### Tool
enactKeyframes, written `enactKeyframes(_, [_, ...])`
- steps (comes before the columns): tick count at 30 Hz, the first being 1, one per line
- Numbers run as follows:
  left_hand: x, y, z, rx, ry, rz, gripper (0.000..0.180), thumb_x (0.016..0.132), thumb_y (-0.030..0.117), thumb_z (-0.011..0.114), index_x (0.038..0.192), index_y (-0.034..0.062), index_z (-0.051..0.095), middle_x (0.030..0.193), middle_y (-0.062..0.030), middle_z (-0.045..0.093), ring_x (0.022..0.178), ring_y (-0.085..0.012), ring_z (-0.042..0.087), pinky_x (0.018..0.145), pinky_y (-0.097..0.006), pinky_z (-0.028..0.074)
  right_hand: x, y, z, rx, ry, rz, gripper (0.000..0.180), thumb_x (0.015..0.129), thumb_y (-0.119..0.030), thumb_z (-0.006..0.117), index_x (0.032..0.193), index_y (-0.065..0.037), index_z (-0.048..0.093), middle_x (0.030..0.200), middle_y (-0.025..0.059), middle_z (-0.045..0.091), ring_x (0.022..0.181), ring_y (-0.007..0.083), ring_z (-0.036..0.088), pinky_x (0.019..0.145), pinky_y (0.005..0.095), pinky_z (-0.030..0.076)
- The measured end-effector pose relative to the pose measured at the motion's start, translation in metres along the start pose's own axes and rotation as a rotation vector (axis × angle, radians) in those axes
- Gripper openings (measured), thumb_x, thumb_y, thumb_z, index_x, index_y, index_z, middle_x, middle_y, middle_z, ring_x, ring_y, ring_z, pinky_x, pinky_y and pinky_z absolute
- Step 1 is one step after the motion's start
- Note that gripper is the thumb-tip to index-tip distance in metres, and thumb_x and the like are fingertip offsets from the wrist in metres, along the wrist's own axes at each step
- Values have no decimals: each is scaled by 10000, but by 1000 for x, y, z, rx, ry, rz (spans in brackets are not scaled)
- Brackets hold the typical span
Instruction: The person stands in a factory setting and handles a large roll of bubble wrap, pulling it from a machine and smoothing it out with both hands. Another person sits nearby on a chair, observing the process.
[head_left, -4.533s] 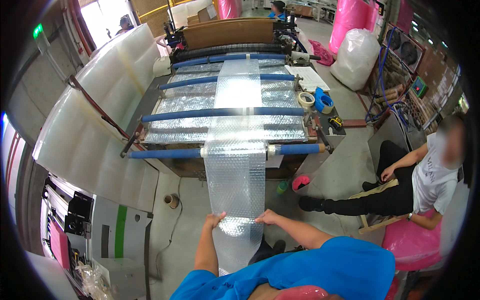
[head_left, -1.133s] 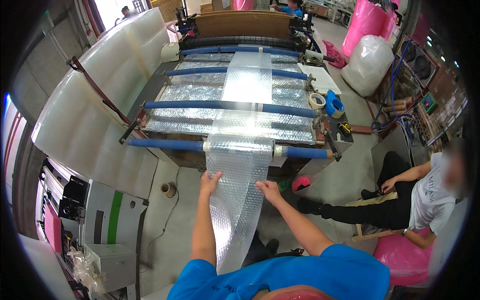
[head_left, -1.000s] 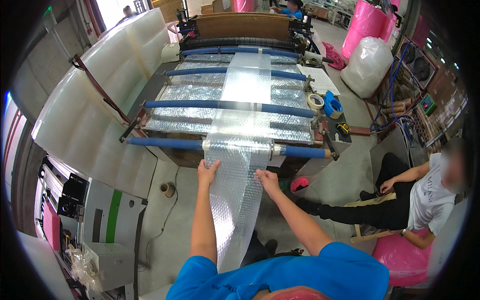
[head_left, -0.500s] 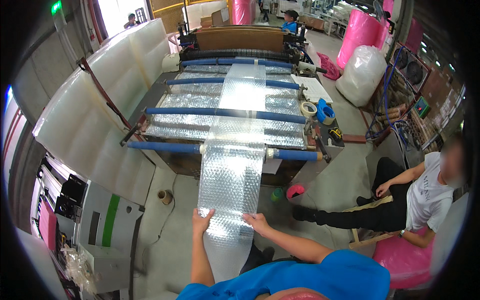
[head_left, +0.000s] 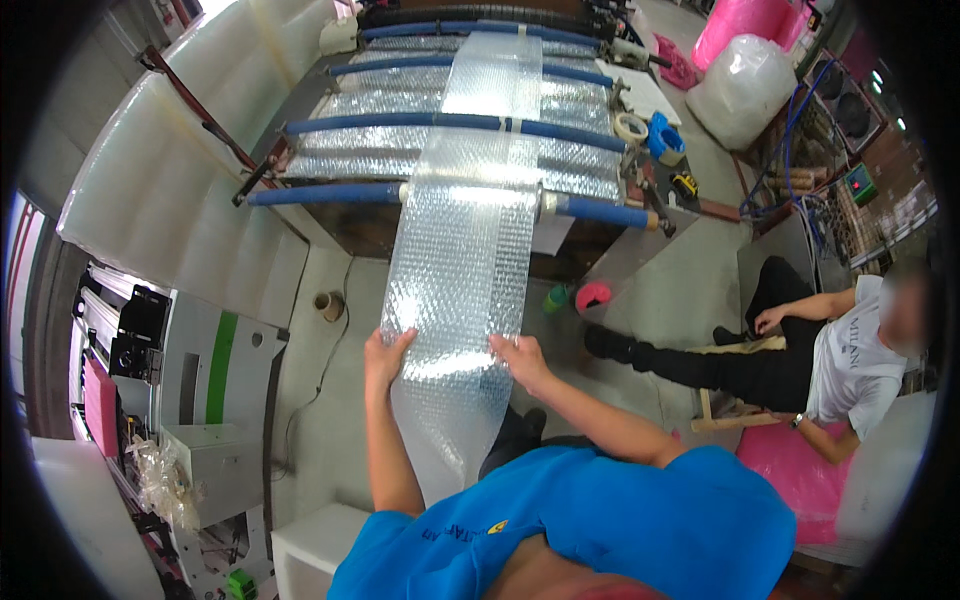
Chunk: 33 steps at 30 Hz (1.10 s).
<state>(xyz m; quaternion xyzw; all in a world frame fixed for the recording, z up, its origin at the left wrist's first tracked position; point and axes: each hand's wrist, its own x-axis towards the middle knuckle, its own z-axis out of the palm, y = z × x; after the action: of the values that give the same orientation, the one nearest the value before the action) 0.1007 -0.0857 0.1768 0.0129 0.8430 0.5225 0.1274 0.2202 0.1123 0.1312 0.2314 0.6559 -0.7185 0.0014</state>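
With thumbs on top, my left hand (head_left: 385,358) and right hand (head_left: 520,360) pinch opposite edges of one bubble-wrap strip (head_left: 455,280), which spans between my two grips, hangs toward my body below them and reaches away above, where four blue bars (head_left: 330,194) cross its path.

Glare on bubble film (head_left: 455,270), blackened corners
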Motion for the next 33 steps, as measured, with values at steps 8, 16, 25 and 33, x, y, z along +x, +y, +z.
enactKeyframes(8, [29,-52,43,30,-24,-26,340,699,264,637,782,-54,551,637,-76,546,569,-151,485,529,-301,401,38,54,-16,-109,-18,-39,231,800,-250,514,824,-47,621,678,41,595,615,78,505,569,260,413])
enactKeyframes(16, [75,-111,60,25,-139,-107,300,733,276,615,779,-4,517,573,-20,489,457,-95,416,408,-236,341,58,65,-33,-213,-36,-93,313,725,-361,565,724,-55,630,614,53,586,576,139,547,537,292,431])
enactKeyframes(25, [88,-131,58,32,-151,-175,288,736,247,613,827,-7,515,575,-24,489,484,-109,441,433,-244,364,89,87,-25,-471,-94,0,297,768,-303,529,824,-26,620,743,106,617,685,171,581,641,292,444])
enactKeyframes(33, [90,-112,70,-28,-119,-95,257,729,218,606,852,3,536,637,-11,505,497,-115,446,457,-248,378,77,81,-30,-141,1,64,339,778,-349,513,871,-40,617,791,73,622,762,101,568,707,249,432])
